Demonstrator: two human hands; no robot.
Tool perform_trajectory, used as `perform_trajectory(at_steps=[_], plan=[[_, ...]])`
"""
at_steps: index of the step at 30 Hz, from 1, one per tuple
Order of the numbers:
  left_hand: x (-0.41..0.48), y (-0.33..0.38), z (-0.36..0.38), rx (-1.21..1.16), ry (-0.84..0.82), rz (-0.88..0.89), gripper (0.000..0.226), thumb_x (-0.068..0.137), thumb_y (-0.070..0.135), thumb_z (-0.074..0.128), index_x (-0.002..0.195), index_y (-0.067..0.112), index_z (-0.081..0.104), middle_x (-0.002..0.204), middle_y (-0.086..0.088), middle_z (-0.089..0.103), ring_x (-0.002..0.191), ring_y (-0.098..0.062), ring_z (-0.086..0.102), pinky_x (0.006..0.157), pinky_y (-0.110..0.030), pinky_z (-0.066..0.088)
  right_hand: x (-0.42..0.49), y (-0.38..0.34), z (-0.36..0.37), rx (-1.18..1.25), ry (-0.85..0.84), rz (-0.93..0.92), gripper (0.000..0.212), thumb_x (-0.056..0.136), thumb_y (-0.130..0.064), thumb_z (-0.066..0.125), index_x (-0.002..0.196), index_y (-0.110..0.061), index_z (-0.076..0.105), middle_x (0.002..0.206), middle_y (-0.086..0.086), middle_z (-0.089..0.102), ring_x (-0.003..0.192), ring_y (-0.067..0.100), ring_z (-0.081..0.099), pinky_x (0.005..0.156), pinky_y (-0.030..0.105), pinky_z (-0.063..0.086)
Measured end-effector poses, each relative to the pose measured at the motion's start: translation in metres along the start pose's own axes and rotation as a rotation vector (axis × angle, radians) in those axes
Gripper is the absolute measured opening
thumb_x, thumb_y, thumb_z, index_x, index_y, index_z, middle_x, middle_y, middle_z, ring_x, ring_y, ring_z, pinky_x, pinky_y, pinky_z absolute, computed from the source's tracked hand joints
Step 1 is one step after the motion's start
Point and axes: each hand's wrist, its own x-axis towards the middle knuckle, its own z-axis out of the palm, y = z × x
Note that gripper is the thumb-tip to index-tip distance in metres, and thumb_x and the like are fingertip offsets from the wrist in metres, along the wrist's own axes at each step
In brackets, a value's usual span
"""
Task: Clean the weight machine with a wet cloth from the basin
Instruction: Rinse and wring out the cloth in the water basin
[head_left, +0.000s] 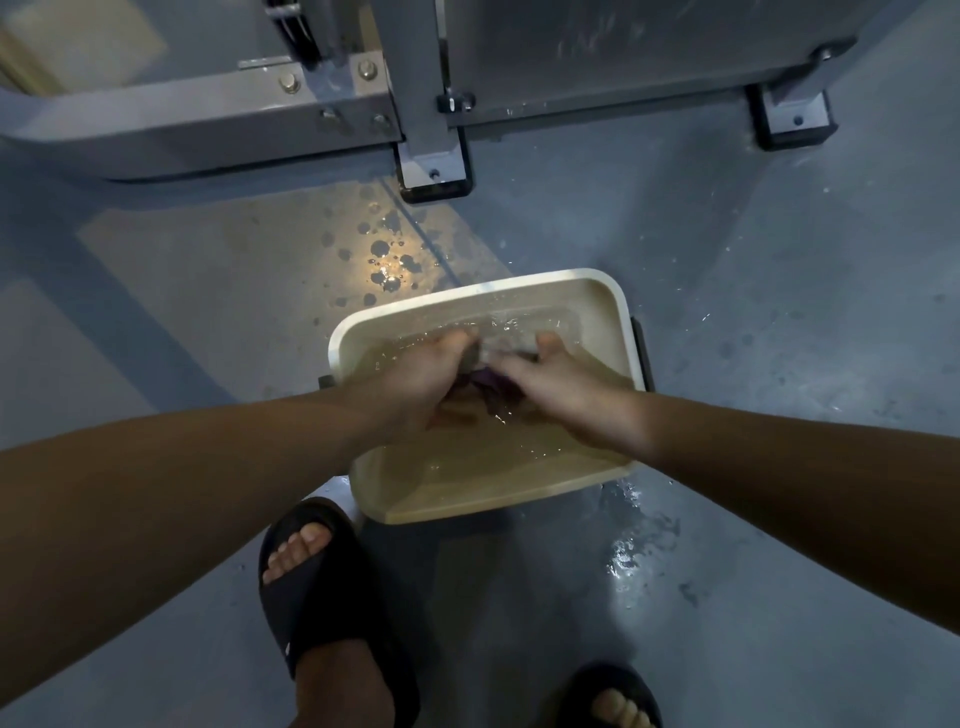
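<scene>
Purple cloth (491, 382) bunched between both hands in basin (597, 283).

Left hand (422, 382) and right hand (569, 397) curled, touching.

Your left arm (182, 467) and right arm (805, 467) are bare, and you wear black open-toed slides, the left slide (322, 587) showing a small white mark, the right slide (608, 686) cut by the frame.

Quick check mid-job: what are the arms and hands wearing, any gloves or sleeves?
Left forearm and right forearm are bare to the frame edge, no sleeves. Left hand and right hand wear no gloves; no watch, band or ring shows.
</scene>
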Motion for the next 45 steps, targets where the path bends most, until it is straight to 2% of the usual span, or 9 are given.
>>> perform_trajectory(at_steps=[3,6,9,13,21,31,35,39,45], plan=[[-0.005,-0.003,-0.001,0.037,-0.241,-0.050,0.025,0.097,0.012,0.069,0.119,0.009,0.060,0.094,-0.013,0.072,0.081,-0.023,0.071,0.063,-0.031,0.060,0.007,0.005,0.003,0.035,0.013,0.065,0.032,0.094,-0.027,0.070,0.117,-0.028,0.048,0.095,0.005,0.067,0.077,0.022,0.068,0.056,0.028,0.059],[0.009,-0.010,-0.004,0.240,0.002,-0.009,0.016,0.097,-0.004,0.052,0.103,0.008,0.061,0.084,-0.014,0.065,0.067,-0.022,0.061,0.054,-0.031,0.058,0.010,0.003,-0.001,-0.077,0.108,0.040,0.051,0.073,-0.023,0.069,0.117,-0.040,0.051,0.101,0.000,0.070,0.088,0.031,0.072,0.068,0.042,0.064],[0.016,-0.011,-0.006,0.043,0.128,-0.115,0.020,0.099,0.006,0.051,0.082,0.009,0.060,0.077,-0.013,0.058,0.062,-0.025,0.056,0.051,-0.036,0.056,0.004,-0.002,-0.005,-0.026,0.198,-0.041,0.043,0.089,-0.017,0.057,0.123,-0.035,0.038,0.100,-0.005,0.065,0.086,0.024,0.069,0.066,0.036,0.057],[0.004,-0.001,0.005,-0.122,-0.237,-0.232,0.030,0.099,0.040,0.055,0.095,0.013,0.068,0.087,-0.013,0.068,0.080,-0.029,0.066,0.069,-0.035,0.060,0.003,0.000,-0.003,-0.002,0.121,-0.065,0.035,0.096,-0.030,0.060,0.125,-0.030,0.043,0.098,0.004,0.073,0.075,0.023,0.073,0.065,0.037,0.062],[0.006,-0.010,0.003,0.096,-0.129,-0.053,0.030,0.092,-0.017,0.050,0.099,0.011,0.056,0.092,-0.019,0.060,0.077,-0.028,0.059,0.060,-0.032,0.053,0.000,0.005,-0.006,-0.095,0.057,-0.031,0.063,0.082,-0.008,0.054,0.138,-0.033,0.037,0.094,0.013,0.071,0.070,0.030,0.073,0.048,0.038,0.058],[-0.002,-0.008,0.024,-0.139,-0.001,-0.149,0.022,0.093,0.028,0.057,0.083,0.019,0.075,0.073,-0.008,0.069,0.064,-0.024,0.064,0.067,-0.037,0.058,0.002,-0.004,0.015,-0.443,-0.074,0.003,0.027,0.102,-0.038,0.046,0.100,-0.017,0.062,0.085,0.005,0.068,0.062,0.025,0.065,0.047,0.030,0.050],[0.002,-0.013,0.017,-0.146,0.049,-0.180,0.053,0.100,0.054,0.038,0.085,0.015,0.071,0.078,-0.011,0.068,0.077,-0.029,0.063,0.069,-0.034,0.051,-0.012,-0.007,0.032,0.032,-0.237,0.179,0.024,0.100,-0.017,0.035,0.082,-0.013,0.051,0.065,0.009,0.049,0.045,0.020,0.041,0.043,0.023,0.032],[-0.001,-0.005,0.015,-0.120,-0.018,-0.155,0.032,0.093,0.026,0.054,0.070,0.012,0.071,0.071,-0.016,0.064,0.067,-0.032,0.061,0.066,-0.033,0.049,-0.013,-0.002,0.044,0.182,-0.182,0.161,0.039,0.105,-0.053,0.043,0.114,-0.019,0.060,0.096,0.007,0.069,0.079,0.024,0.063,0.055,0.031,0.056],[0.007,-0.011,0.017,0.002,0.105,-0.083,0.028,0.090,0.003,0.054,0.068,0.007,0.070,0.067,-0.018,0.064,0.052,-0.025,0.053,0.052,-0.029,0.043,-0.003,0.002,0.029,0.094,0.006,0.173,0.025,0.102,-0.009,0.053,0.119,0.000,0.068,0.092,0.020,0.069,0.073,0.029,0.063,0.065,0.037,0.060]])
